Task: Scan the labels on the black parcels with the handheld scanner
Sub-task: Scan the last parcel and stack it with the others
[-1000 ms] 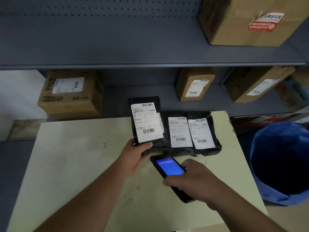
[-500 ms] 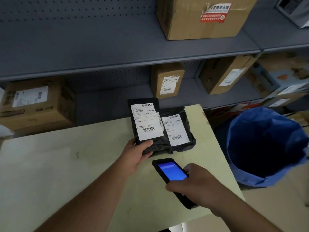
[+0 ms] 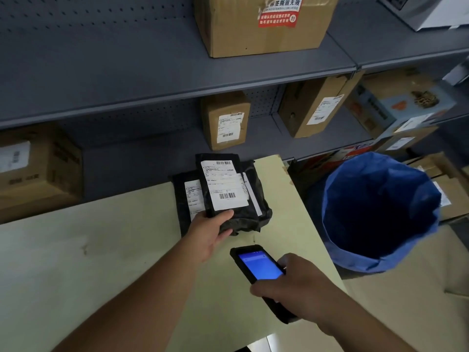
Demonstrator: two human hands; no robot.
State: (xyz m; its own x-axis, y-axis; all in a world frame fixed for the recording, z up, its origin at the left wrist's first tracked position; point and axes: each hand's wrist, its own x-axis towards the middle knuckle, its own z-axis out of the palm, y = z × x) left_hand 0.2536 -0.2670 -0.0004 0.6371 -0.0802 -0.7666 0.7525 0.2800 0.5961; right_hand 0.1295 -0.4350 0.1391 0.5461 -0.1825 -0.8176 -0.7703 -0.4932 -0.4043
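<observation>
Centre frame, your left hand (image 3: 206,233) pinches the lower edge of the soft black plastic parcel (image 3: 223,189), tilting it above the pale desk (image 3: 101,250). It looks light and crumply; keep that edge grip. Your right hand (image 3: 299,285) wraps the black handheld scanner (image 3: 258,265).

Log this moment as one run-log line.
left hand: holds top black parcel, label up | right hand: holds handheld scanner, screen lit | other parcels: on table | blue bin: right of table
</observation>
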